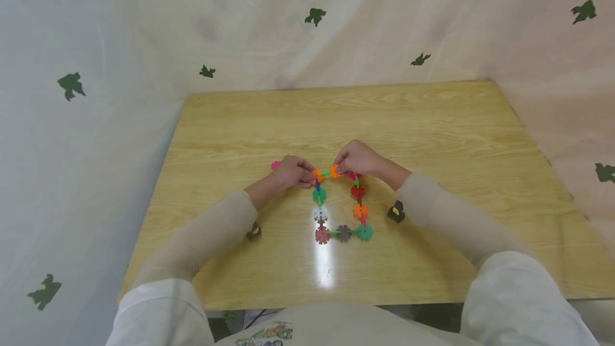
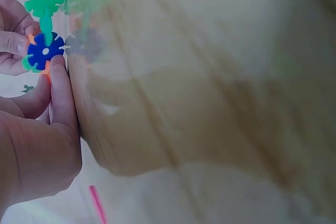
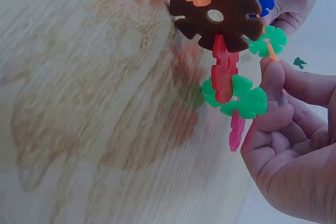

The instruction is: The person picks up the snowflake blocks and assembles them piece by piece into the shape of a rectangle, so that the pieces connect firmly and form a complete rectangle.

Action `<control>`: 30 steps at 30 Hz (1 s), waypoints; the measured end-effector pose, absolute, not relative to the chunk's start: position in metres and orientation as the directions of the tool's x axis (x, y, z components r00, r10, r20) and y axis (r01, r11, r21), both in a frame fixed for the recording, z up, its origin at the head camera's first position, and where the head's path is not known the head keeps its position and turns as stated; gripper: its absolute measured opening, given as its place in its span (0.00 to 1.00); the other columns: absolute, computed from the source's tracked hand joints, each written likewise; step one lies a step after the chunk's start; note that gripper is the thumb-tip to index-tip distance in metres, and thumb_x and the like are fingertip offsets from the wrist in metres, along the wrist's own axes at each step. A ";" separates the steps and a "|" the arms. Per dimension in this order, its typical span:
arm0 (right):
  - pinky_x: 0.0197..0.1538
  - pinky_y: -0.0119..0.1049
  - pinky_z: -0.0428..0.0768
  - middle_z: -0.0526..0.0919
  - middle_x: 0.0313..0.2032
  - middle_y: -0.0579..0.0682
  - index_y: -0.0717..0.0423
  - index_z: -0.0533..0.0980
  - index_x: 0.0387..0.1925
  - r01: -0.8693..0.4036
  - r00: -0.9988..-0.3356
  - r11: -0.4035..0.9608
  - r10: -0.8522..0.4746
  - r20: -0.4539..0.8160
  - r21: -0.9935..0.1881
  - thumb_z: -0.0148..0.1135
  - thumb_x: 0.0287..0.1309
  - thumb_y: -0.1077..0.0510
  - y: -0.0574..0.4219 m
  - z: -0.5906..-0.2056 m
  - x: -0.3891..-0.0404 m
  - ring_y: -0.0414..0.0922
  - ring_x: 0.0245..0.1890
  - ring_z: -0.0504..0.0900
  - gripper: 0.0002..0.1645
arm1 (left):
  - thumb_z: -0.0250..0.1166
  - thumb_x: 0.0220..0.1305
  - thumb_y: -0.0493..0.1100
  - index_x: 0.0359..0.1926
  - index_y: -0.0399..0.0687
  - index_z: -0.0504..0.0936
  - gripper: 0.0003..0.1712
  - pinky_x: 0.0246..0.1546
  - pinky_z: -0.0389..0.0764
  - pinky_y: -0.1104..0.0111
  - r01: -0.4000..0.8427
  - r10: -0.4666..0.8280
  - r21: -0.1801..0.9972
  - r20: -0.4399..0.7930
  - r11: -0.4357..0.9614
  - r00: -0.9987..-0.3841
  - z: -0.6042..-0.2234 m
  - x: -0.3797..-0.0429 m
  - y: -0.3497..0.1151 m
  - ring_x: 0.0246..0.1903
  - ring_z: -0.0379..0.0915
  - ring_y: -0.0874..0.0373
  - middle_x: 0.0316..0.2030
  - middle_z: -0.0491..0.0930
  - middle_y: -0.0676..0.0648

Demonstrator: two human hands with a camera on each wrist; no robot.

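Note:
Notched plastic snowflake discs, slotted together edge to edge, form a roughly rectangular chain on the table. At its far left corner my left hand point(image 1: 290, 171) pinches an orange disc point(image 1: 317, 176) between thumb and fingers; a blue disc point(image 2: 46, 51) is joined there. My right hand point(image 1: 359, 158) pinches another orange disc point(image 1: 334, 171), slotted to a green disc point(image 3: 268, 41) that links the two orange ones. Close below the right fingers, a pink disc point(image 3: 237, 131) ends the right side, slotted to a green disc point(image 3: 240, 98). Beyond it come red and brown discs point(image 3: 216, 15).
A loose pink disc point(image 1: 275, 165) lies just left of my left hand. The near side of the chain has a dark red disc point(image 1: 322, 235), a grey-brown disc point(image 1: 343, 233) and a green disc point(image 1: 364, 232). The wooden table point(image 1: 432, 127) meets a pale cloth backdrop point(image 1: 365, 25).

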State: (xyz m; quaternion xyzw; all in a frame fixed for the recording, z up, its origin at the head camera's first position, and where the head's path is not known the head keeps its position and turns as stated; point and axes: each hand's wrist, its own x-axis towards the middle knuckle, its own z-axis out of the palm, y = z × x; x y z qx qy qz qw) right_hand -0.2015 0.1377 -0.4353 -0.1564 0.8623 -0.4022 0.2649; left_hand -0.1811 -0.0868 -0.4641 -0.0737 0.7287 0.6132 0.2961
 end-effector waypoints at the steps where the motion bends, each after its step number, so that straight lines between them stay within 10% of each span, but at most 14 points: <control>1: 0.34 0.35 0.85 0.88 0.28 0.53 0.68 0.85 0.42 -0.065 -0.811 0.633 -0.484 -0.329 -0.771 0.65 0.59 0.66 0.136 -0.436 -0.202 0.49 0.29 0.86 0.11 | 0.62 0.65 0.22 0.52 0.24 0.78 0.14 0.34 0.89 0.67 -0.475 0.248 0.849 -0.523 0.232 -0.815 -0.465 -0.181 -0.088 0.25 0.83 0.56 0.33 0.83 0.37; 10: 0.37 0.36 0.88 0.88 0.28 0.53 0.69 0.85 0.40 -0.087 -0.795 0.663 -0.496 -0.349 -0.744 0.67 0.58 0.67 0.122 -0.435 -0.209 0.47 0.28 0.87 0.10 | 0.62 0.64 0.22 0.49 0.23 0.80 0.13 0.29 0.89 0.68 -0.485 0.196 0.852 -0.519 0.198 -0.832 -0.466 -0.180 -0.091 0.22 0.83 0.56 0.31 0.85 0.36; 19: 0.54 0.47 0.83 0.87 0.45 0.55 0.61 0.85 0.45 -0.455 -0.718 0.737 -0.636 -0.283 -0.500 0.65 0.64 0.56 0.099 -0.405 -0.238 0.53 0.47 0.84 0.13 | 0.65 0.63 0.24 0.46 0.24 0.82 0.10 0.27 0.88 0.68 -0.398 0.251 0.873 -0.467 0.282 -0.848 -0.468 -0.178 -0.080 0.21 0.83 0.56 0.30 0.85 0.37; 27: 0.42 0.35 0.83 0.86 0.38 0.49 0.58 0.85 0.38 -0.583 -0.596 0.634 -0.759 -0.263 -0.509 0.70 0.62 0.56 0.020 -0.423 -0.248 0.46 0.39 0.81 0.09 | 0.66 0.53 0.28 0.35 0.26 0.82 0.08 0.25 0.86 0.70 -0.093 0.330 0.894 -0.256 0.438 -0.909 -0.461 -0.159 -0.062 0.20 0.78 0.58 0.25 0.84 0.41; 30: 0.35 0.33 0.79 0.82 0.34 0.48 0.56 0.82 0.34 -0.628 -0.586 0.686 -0.727 -0.356 -0.367 0.75 0.55 0.54 -0.001 -0.430 -0.243 0.44 0.33 0.76 0.12 | 0.70 0.53 0.46 0.36 0.36 0.82 0.16 0.32 0.82 0.73 0.213 0.468 0.765 -0.128 0.607 -0.874 -0.571 -0.205 -0.066 0.28 0.76 0.60 0.29 0.82 0.48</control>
